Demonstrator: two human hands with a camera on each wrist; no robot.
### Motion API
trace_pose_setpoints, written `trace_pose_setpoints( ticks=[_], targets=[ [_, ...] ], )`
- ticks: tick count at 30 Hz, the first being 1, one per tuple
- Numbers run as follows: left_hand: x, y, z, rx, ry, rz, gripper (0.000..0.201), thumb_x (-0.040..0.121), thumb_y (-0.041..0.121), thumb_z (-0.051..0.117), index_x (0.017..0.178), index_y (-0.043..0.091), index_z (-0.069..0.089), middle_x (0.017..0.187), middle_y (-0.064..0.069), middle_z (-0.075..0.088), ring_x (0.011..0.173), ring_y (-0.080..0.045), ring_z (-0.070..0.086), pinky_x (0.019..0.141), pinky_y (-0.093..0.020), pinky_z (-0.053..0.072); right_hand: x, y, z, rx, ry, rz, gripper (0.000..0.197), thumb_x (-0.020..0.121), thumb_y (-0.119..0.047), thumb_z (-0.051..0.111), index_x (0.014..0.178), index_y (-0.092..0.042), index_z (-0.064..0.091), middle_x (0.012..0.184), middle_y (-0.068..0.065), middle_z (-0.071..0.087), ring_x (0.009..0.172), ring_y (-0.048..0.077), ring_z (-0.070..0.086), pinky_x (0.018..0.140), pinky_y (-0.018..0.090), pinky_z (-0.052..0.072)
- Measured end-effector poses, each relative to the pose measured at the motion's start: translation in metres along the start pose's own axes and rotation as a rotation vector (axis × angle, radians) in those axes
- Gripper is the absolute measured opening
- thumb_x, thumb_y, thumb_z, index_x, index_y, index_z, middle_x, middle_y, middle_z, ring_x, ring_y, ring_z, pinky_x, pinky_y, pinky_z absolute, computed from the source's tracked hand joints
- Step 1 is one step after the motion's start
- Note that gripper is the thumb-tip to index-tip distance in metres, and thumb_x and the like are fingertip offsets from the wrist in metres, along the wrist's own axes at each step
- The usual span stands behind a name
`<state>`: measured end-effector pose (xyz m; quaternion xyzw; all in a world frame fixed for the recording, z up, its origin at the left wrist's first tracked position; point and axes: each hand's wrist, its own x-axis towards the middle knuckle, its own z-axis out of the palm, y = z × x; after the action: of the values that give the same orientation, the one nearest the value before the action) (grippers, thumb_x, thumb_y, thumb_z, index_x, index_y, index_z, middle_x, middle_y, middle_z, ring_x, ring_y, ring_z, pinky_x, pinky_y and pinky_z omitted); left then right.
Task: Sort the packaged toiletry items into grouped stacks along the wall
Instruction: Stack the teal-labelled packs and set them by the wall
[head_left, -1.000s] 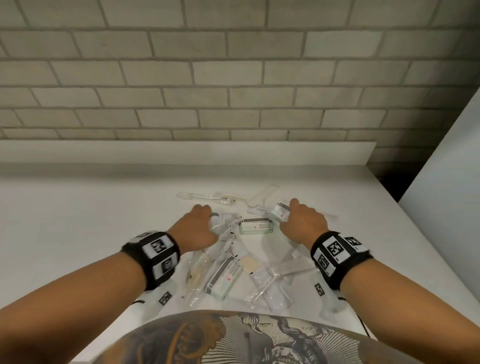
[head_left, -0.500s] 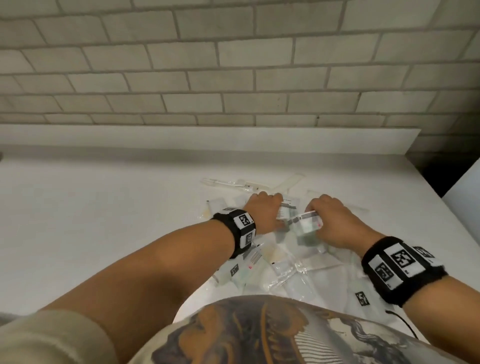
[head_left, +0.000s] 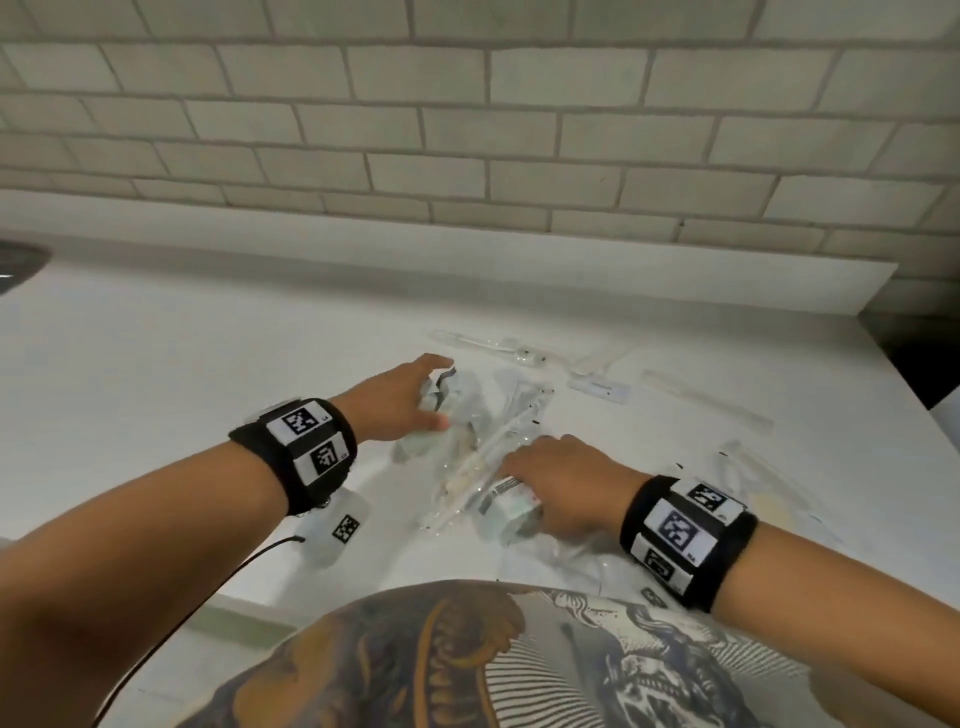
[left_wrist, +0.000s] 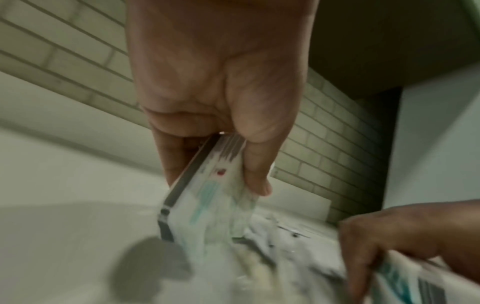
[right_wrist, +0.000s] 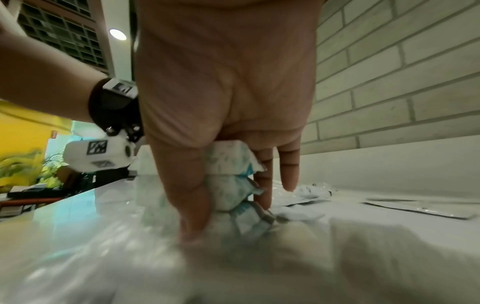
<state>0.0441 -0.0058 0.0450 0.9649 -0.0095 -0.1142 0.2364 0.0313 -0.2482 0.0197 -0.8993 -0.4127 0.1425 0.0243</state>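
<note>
A heap of clear-wrapped toiletry packets (head_left: 488, 441) lies on the white counter (head_left: 156, 374). My left hand (head_left: 410, 400) (left_wrist: 218, 156) pinches a flat white-and-teal packet (left_wrist: 213, 195) (head_left: 434, 397) between thumb and fingers at the heap's left edge. My right hand (head_left: 550, 478) (right_wrist: 228, 185) grips a stack of white-and-teal packets (right_wrist: 233, 185) (head_left: 511, 506) at the heap's near right, its thumb pressing down into the plastic. A wrapped toothbrush (head_left: 493, 348) and long thin packets (head_left: 597, 385) lie further back.
A brick wall (head_left: 467, 130) with a low white upstand (head_left: 363, 249) runs along the counter's far edge. The counter ends at the right, beside a dark gap (head_left: 914, 353). More clear packets (head_left: 753, 467) lie right of my right wrist. A dark rounded object (head_left: 15, 265) shows at far left.
The hands have drawn apart: the left has moved left with its packet, the right has pulled toward me with a stack of packets. The head view has swung leftward.
</note>
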Motion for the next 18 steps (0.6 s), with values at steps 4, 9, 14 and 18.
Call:
trace_pose_setpoints(
  ticks=[4,9,14,18],
  targets=[
    [-0.005,-0.055,-0.005,-0.376,0.022,-0.057,0.051,0.079,0.024,0.076,0.122,0.033,0.049,0.113,0.0,0.058,0.097,-0.017,0.057,0.082,-0.028,0.047,0.004,0.003,-0.028,0.084,0.011,0.165,0.05,0.081,-0.051,0.062,0.124,-0.031,0.048,0.115,-0.007,0.059,0.096,0.017,0.056,0.076,0.029,0.045],
    [-0.014,-0.118,-0.018,-0.436,-0.102,-0.116,0.045,0.077,0.015,0.077,0.11,0.021,0.049,0.111,-0.004,0.065,0.1,-0.018,0.062,0.086,-0.028,0.052,0.059,-0.034,-0.054,0.138,0.027,0.272,0.052,0.075,-0.037,0.069,0.117,-0.026,0.041,0.093,-0.005,0.056,0.078,0.018,0.055,0.054,0.027,0.036],
    [-0.021,-0.165,-0.037,-0.159,-0.185,-0.088,0.053,0.073,0.02,0.08,0.116,0.028,0.049,0.123,0.009,0.057,0.116,-0.01,0.055,0.091,-0.024,0.042,0.122,-0.084,-0.028,0.127,-0.032,0.306,0.051,0.078,-0.03,0.066,0.121,-0.024,0.041,0.087,-0.007,0.054,0.073,0.014,0.054,0.053,0.027,0.037],
    [-0.02,-0.171,-0.042,-0.007,-0.233,0.035,0.077,0.072,0.035,0.08,0.136,0.025,0.04,0.134,0.008,0.05,0.122,-0.011,0.05,0.105,-0.034,0.041,0.144,-0.077,-0.024,0.12,0.015,0.578,0.068,0.078,-0.022,0.066,0.137,-0.021,0.031,0.104,0.001,0.052,0.089,0.022,0.056,0.066,0.029,0.045]
  ],
)
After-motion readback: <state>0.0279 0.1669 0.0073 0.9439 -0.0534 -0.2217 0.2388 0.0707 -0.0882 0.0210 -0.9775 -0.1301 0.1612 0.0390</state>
